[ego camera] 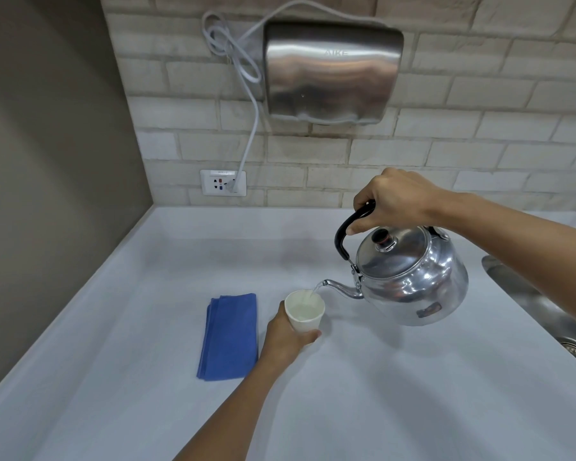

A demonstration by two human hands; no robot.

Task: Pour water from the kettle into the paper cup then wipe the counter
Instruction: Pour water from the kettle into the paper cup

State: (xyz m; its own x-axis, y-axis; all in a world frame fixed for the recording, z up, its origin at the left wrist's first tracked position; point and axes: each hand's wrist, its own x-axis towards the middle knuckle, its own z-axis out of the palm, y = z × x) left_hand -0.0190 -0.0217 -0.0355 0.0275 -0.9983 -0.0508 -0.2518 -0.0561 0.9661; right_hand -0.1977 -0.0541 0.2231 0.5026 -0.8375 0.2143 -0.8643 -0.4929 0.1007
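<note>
A shiny metal kettle [413, 277] with a black handle is tilted to the left above the counter, held by my right hand [393, 202] gripped on the handle. A thin stream of water runs from its spout into a white paper cup [305, 312], which has water inside. My left hand [285, 336] wraps the cup's lower left side and steadies it on the white counter [396, 394]. A folded blue cloth [230, 337] lies flat on the counter just left of the cup.
A steel hand dryer [333, 73] hangs on the brick wall, its cord plugged into a wall socket [223, 183]. A steel sink [552, 314] is at the right edge. A brown side wall [47, 194] bounds the counter on the left.
</note>
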